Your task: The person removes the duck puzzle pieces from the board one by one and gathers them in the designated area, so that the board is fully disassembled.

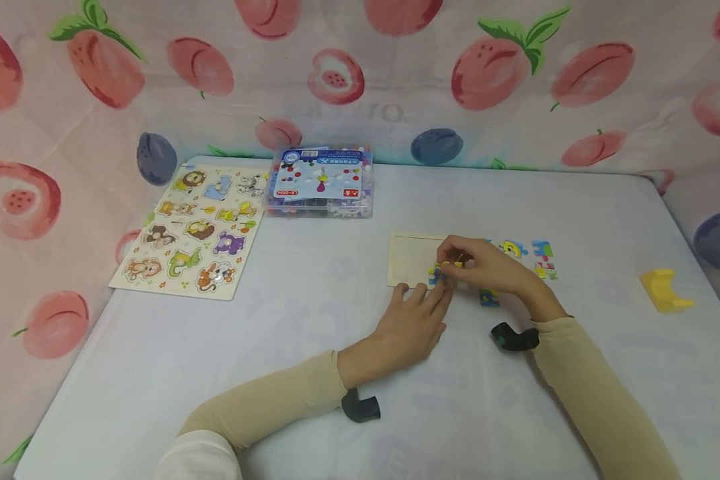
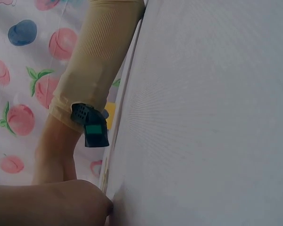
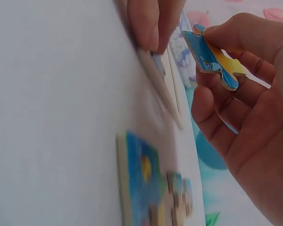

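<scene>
My right hand [image 1: 486,267] pinches a jigsaw piece [image 3: 214,59], blue and yellow, between thumb and fingers, held above the lower right of a pale wooden puzzle tray [image 1: 411,261]. Extended fingers of my left hand [image 1: 409,328] rest at the tray's near edge; the right wrist view shows its fingertips touching there. Some colourful piece area near those fingertips is partly hidden by both hands. Loose pieces lie right of the tray: a blue and yellow one [image 1: 513,249], others [image 1: 543,260] beside it, and a dark blue one [image 1: 489,298] under the right hand.
At the back stands a clear plastic box [image 1: 319,183] with a blue label and small parts inside. An animal peg puzzle board [image 1: 189,233] lies at the left. A yellow curved block [image 1: 665,291] sits far right. Black devices [image 1: 514,337] are on both wrists.
</scene>
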Demonstrator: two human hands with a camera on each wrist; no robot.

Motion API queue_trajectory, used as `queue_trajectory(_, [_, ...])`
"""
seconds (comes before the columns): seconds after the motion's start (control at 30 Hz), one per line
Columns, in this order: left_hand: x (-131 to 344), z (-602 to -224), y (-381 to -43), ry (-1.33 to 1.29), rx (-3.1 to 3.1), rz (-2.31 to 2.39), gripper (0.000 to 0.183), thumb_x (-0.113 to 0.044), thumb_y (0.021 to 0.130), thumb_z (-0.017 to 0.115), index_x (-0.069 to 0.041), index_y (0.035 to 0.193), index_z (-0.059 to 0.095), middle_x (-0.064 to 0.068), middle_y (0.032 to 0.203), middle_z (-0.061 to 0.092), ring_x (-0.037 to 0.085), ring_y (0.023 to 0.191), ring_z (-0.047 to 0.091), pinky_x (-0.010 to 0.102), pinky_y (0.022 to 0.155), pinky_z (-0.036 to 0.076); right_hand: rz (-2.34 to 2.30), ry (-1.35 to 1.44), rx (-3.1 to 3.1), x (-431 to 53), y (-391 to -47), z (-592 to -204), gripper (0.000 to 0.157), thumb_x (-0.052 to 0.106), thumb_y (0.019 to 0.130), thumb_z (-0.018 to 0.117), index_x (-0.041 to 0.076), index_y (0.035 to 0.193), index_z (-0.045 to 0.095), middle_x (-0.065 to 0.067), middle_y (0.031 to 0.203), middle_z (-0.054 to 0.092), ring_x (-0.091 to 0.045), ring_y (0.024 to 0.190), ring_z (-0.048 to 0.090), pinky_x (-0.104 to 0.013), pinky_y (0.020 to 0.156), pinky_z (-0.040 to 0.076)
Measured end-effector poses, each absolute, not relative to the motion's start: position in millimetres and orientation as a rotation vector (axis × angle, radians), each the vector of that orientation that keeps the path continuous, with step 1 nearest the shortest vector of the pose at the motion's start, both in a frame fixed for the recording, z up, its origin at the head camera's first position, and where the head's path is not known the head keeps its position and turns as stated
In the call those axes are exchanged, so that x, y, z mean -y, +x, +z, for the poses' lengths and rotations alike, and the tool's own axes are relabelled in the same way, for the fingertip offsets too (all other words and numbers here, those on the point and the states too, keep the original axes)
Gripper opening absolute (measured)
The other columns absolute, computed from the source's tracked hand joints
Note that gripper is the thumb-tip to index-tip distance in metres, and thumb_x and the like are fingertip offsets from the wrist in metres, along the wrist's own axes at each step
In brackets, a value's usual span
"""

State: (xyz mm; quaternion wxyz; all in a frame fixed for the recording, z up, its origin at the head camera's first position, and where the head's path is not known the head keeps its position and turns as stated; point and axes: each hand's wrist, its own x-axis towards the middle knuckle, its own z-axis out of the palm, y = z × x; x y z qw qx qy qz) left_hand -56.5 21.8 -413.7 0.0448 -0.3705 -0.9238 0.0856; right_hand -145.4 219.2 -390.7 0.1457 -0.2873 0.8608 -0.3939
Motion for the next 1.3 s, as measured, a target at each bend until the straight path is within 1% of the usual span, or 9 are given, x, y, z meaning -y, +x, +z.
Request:
queue_trajectory(0.17, [-22.5,-413.3,-56.5,-1.138,2.847,0.248,0.056,-0.044,0.099,0.033,-0.018,0.148,0.031,-0.002,0.153,0.032,0.017,0.122,0.041,0.043,0.099,0.034,-1.149,-0.796,-2.511,-233.0,-139.9,-393.3,0.009,0.02,0.091,0.063,0.016,0.098,0.058,0.002,0.095,0.061,-0.01,0.089,0.058,-0.023,0.077,0.046])
queue_trajectory(0.5, [-22.2,-414.3,-56.2,-1.138,2.864,0.234,0.055,-0.044,0.1,0.032,-0.019,0.149,0.03,-0.002,0.153,0.032,0.016,0.123,0.04,0.042,0.1,0.033,-1.205,-0.608,-2.518,-260.6,-127.7,-395.3,0.009,0.02,0.089,0.065,0.015,0.094,0.06,0.001,0.095,0.06,-0.009,0.091,0.059,-0.019,0.079,0.046])
queue_trajectory(0.73, [-21.9,-413.1,-56.2,-1.137,2.862,0.228,0.055,-0.043,0.1,0.032,-0.019,0.149,0.03,-0.003,0.153,0.032,0.016,0.122,0.04,0.042,0.1,0.033,-1.093,-0.565,-2.596,-281.5,-119.4,-396.6,0.009,0.025,0.091,0.064,0.019,0.096,0.06,0.003,0.098,0.06,-0.006,0.092,0.057,-0.014,0.081,0.044])
queue_trajectory(0.87, [-21.5,-412.0,-56.3,-1.141,2.862,0.222,0.055,-0.043,0.1,0.032,-0.018,0.149,0.03,-0.002,0.153,0.032,0.016,0.122,0.04,0.043,0.1,0.033,-1.078,-0.562,-2.613,-293.6,-114.8,-397.9,0.01,0.023,0.09,0.065,0.018,0.098,0.062,0.002,0.099,0.062,-0.006,0.089,0.058,-0.014,0.078,0.044])
queue_trajectory(1.0, [-21.3,-412.0,-56.4,-1.147,2.863,0.217,0.055,-0.043,0.1,0.032,-0.018,0.149,0.03,-0.002,0.153,0.032,0.016,0.122,0.04,0.043,0.1,0.033,-1.077,-0.52,-2.632,-303.5,-107.9,-397.5,0.009,0.022,0.089,0.066,0.019,0.096,0.063,0.004,0.098,0.063,-0.005,0.088,0.059,-0.014,0.076,0.044])
queue_trajectory(1.1, [-21.1,-413.1,-56.4,-1.149,2.858,0.216,0.055,-0.043,0.1,0.032,-0.018,0.149,0.031,-0.002,0.153,0.032,0.016,0.123,0.04,0.042,0.1,0.033,-1.063,-0.487,-2.648,-309.8,-102.3,-396.1,0.008,0.022,0.088,0.067,0.02,0.095,0.063,0.005,0.097,0.063,-0.004,0.089,0.058,-0.014,0.075,0.044])
queue_trajectory(1.3, [-21.0,-414.2,-56.4,-1.144,2.848,0.209,0.055,-0.043,0.1,0.033,-0.018,0.148,0.031,-0.002,0.153,0.033,0.016,0.122,0.041,0.043,0.099,0.033,-1.019,-0.524,-2.641,-320.2,-96.7,-394.8,0.01,0.023,0.089,0.066,0.018,0.098,0.062,0.001,0.097,0.06,-0.005,0.086,0.054,-0.014,0.074,0.043])
